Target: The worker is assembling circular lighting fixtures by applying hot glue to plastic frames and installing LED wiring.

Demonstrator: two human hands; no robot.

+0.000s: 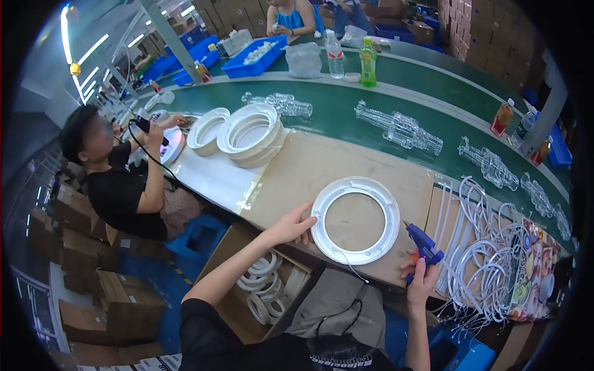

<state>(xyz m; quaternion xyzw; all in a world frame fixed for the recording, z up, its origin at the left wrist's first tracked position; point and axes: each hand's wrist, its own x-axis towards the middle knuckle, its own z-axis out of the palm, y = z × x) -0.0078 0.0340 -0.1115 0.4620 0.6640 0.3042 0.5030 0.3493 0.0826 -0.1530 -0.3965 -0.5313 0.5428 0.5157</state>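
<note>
Head view, looking down: white ring frame [355,220] flat on the counter [297,173], steadied at its left rim by the left hand [292,227], grip loose, fingers open against it. Right hand [422,272] just right of the ring, grip closed round a blue glue gun [423,242], nozzle near the rim. Gluing judged barely begun. Finished-looking rings [252,133] stacked beyond the ring; green conveyor [346,111] behind, factory hall

Right hand [422,277] fingers wrap blue glue gun [423,242] grip, hiding it; trigger unseen.
</note>
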